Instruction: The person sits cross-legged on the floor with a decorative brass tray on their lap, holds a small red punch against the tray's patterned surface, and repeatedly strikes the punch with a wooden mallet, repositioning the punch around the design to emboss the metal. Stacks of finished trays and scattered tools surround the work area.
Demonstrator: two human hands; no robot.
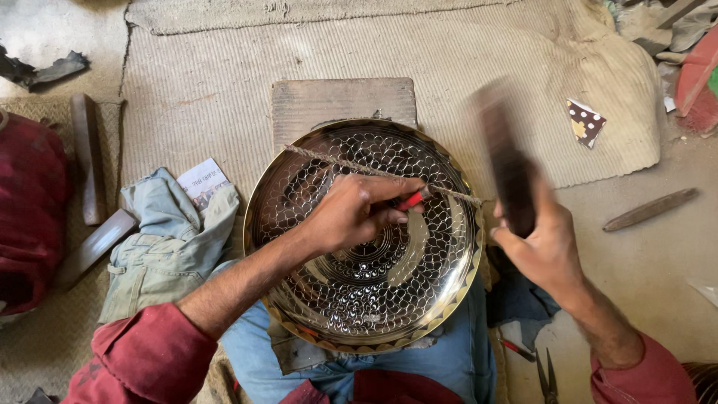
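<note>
Head view, left hand (351, 213) gripping red-handled tool (411, 200) mid-plate (449, 299), right hand (542, 247) holding blurred dark mallet (507, 168) beyond the rim.

A coarse woven mat (224, 82), beige and ribbed, covers most of the ground, and around it lies a bare, dusty concrete floor (643, 269) in soft, even daylight. On the mat rest a flat wooden board (336, 101), a crumpled grey-green cloth (161, 247) with a small printed card (200, 179) just beside it, and two dark wooden bars (88, 157) near a red bundle (30, 209) at the left edge. To the right, a spotted scrap of paper (585, 121) lies on the mat's edge, a slim wooden stick (649, 209) lies on the concrete, and small metal snips (547, 378) sit at the bottom.
</note>
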